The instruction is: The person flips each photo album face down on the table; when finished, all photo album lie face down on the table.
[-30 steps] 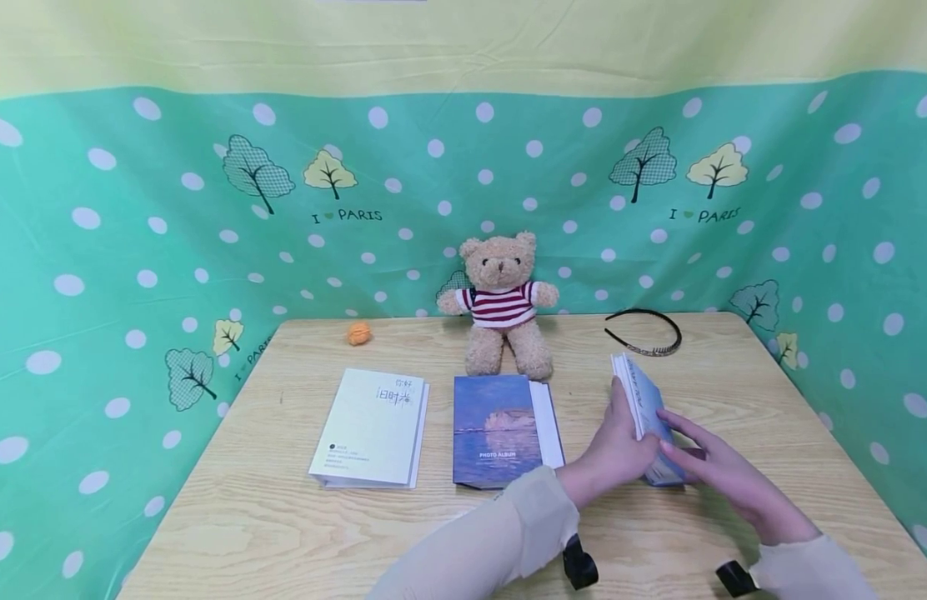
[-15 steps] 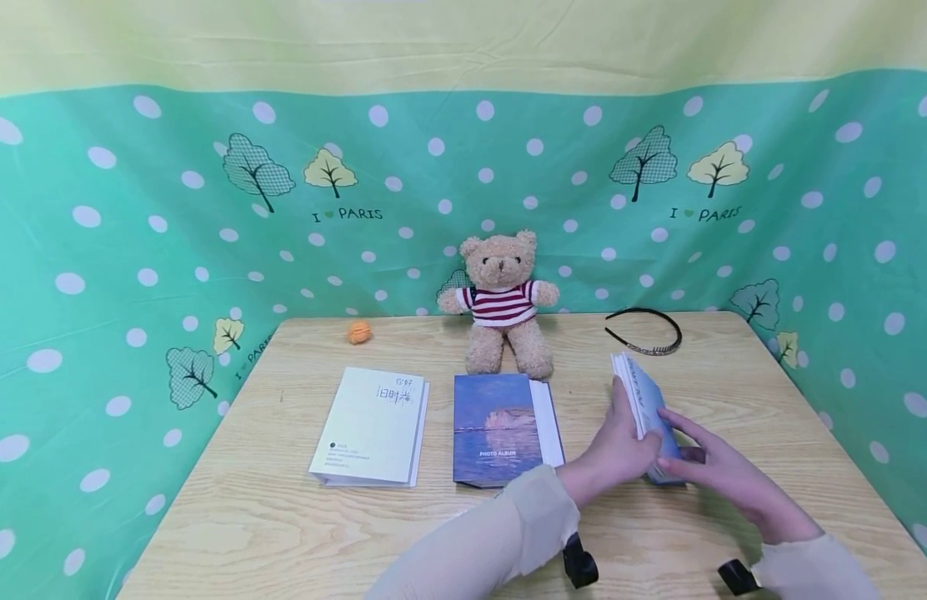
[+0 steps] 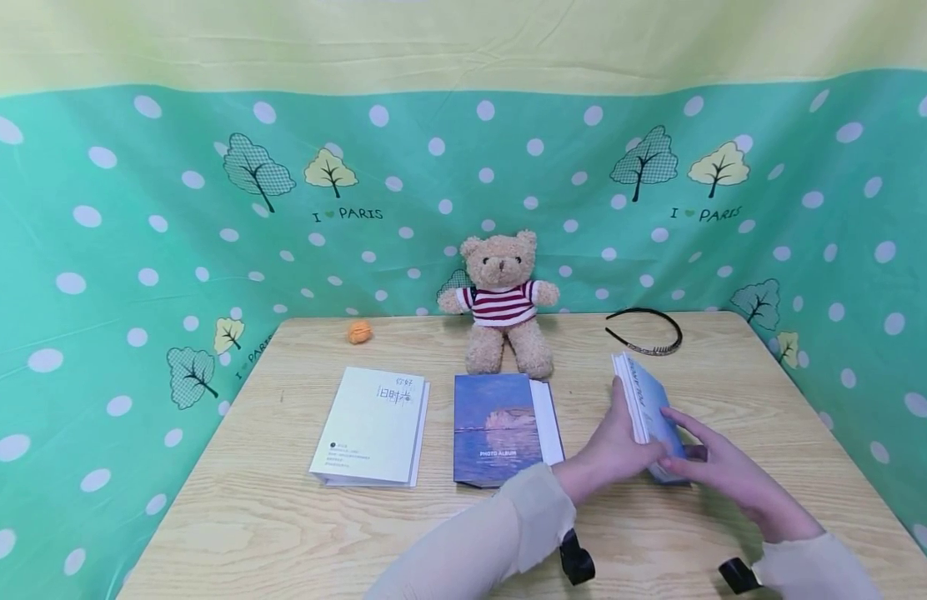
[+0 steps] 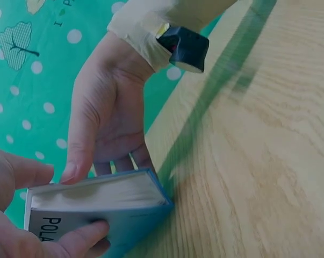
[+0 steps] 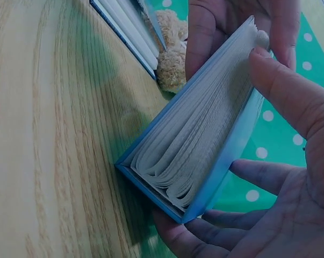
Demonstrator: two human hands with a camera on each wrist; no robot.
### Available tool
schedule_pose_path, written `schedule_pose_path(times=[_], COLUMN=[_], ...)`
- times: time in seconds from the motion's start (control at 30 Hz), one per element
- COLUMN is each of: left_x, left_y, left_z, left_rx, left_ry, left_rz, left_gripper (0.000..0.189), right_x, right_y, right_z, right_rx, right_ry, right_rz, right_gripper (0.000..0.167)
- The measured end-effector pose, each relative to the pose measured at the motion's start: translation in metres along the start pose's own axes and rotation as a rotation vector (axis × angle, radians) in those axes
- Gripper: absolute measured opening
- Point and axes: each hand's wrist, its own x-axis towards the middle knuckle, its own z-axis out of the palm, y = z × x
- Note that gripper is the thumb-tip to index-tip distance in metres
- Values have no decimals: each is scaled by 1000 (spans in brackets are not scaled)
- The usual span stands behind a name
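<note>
A light blue photo album point(image 3: 649, 396) with dark lettering stands tilted near the right of the table. My left hand point(image 3: 612, 442) grips it from the left, fingers along one cover and thumb across the lettered side. From the right, my right hand point(image 3: 734, 477) holds its near end; in the right wrist view its thumb point(image 5: 272, 70) lies at the page edge and other fingers reach the cover and underside. The pages point(image 5: 191, 126) show fanned between the covers. Part of the lettered cover point(image 4: 127, 223) is hidden by fingers in the left wrist view.
A darker blue photo album point(image 3: 497, 429) lies left of my hands, with a white album point(image 3: 372, 429) beyond it. A teddy bear point(image 3: 501, 308) sits at the back. Near the rear edge are a black headband point(image 3: 654, 348) and a small orange object point(image 3: 359, 332).
The light blue album has turned slightly, showing more of its lettered cover. My hands have shifted a little while keeping hold of it.
</note>
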Motion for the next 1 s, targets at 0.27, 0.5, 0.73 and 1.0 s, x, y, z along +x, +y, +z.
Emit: schedule_pose_path(times=[0.27,0.5,0.73,1.0], left_x=[-1,-2,-3,-5], left_y=[1,1,1,-1], left_z=[-3,-5,-5,-8], left_rx=[99,250,390,484], left_ry=[-1,31,78,91], left_rz=[-16,-72,-128,-119], left_gripper=[115,116,122,123], right_x=[2,4,4,3], right_y=[0,3,3,2], right_z=[0,0,1,3], right_rx=[-14,-60,-77,-79], right_ry=[21,26,38,45], right_rz=[-1,7,26,6], right_gripper=[82,85,87,90])
